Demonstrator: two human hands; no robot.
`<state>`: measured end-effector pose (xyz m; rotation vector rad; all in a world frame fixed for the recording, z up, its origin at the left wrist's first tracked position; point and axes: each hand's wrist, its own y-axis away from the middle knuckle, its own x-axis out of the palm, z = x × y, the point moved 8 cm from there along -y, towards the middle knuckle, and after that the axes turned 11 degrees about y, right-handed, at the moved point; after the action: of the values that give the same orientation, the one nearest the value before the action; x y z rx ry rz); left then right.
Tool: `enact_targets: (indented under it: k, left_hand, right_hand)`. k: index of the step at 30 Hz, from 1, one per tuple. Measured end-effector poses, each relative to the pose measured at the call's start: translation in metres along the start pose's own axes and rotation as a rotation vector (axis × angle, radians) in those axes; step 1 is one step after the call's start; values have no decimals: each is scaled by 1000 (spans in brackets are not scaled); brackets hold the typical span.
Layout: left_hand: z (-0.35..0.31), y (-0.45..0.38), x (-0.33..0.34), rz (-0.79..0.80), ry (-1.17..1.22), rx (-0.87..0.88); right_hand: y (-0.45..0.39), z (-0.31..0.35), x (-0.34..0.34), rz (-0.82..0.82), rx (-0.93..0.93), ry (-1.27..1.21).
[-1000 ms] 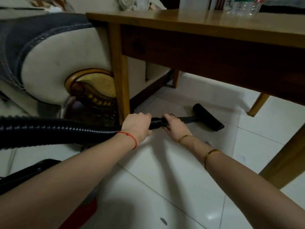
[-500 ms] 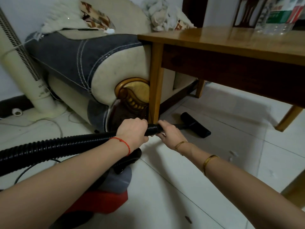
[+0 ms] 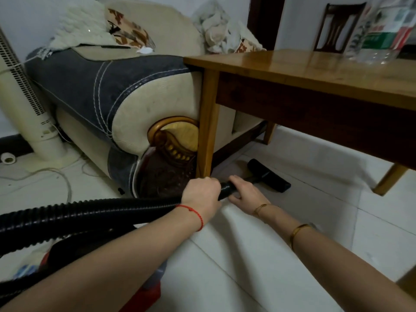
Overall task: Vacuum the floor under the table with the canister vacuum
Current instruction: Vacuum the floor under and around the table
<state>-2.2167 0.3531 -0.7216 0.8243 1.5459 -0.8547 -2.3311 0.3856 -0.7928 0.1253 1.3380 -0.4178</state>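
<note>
A black ribbed vacuum hose point(image 3: 90, 210) runs from the lower left toward the wooden table point(image 3: 315, 70). My left hand point(image 3: 200, 194) grips the hose end. Just ahead of it, my right hand point(image 3: 245, 194) holds the short black wand. The black floor nozzle point(image 3: 267, 175) lies flat on the white tiles under the table's near edge, beside the front left table leg point(image 3: 207, 124). The red and black canister point(image 3: 144, 289) sits under my left forearm, mostly hidden.
A cream and navy sofa arm point(image 3: 126, 102) presses against the table leg. A white tower fan point(image 3: 24, 104) and loose cords point(image 3: 56, 174) stand at the left. A plastic bottle point(image 3: 382, 30) rests on the tabletop, a chair point(image 3: 337, 25) behind it.
The view has swung left and risen, showing more sofa and the fan. The nozzle has been drawn back toward the front table leg; both hands keep their grip.
</note>
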Motion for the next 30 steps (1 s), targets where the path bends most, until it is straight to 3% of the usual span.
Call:
enact_targets:
  k: [17, 24, 30]
  left_hand:
    - [-73, -129, 59, 32, 19, -11]
    - [-83, -148, 75, 75, 12, -7]
    - [-64, -131, 68, 37, 8, 9]
  right_hand:
    - [-42, -158, 8, 74, 198, 72]
    - [-44, -178, 9, 63, 189, 72]
    - [-36, -152, 11, 8, 133, 91]
